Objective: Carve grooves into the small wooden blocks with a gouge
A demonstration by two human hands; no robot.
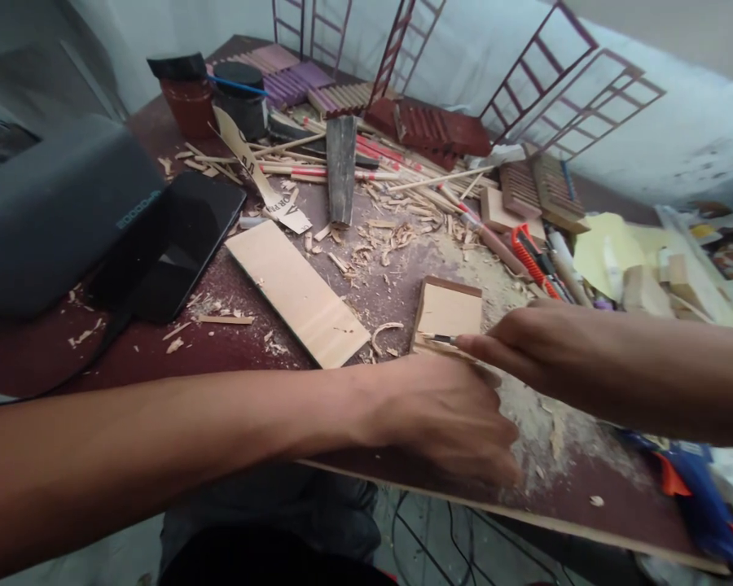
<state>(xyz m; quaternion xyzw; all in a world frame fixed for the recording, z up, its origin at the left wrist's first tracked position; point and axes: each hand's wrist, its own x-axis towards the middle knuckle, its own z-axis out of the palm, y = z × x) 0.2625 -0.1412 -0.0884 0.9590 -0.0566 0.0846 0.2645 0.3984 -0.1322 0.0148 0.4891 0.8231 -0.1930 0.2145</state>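
My right hand [516,346] comes in from the right, its fingers closed round a slim metal-tipped tool [445,338] that looks like a craft knife. The tip lies over a small pale wooden block [450,311] with a darker strip along its far edge. In front of the block, my left hand [449,419] is curled into a fist at the table's near side. Its fingers face away from me, so whatever they grip is hidden. The back of this hand covers the block's near end. Left of the block lies a pale flat wooden board [299,295].
Wood shavings [397,236] and dust cover much of the dark table [159,350]. A grey wedge [342,171], thin sticks and small ladder-like frames [537,73] stand or lie behind. A black phone [171,244] is left; an orange utility knife [533,259] lies right.
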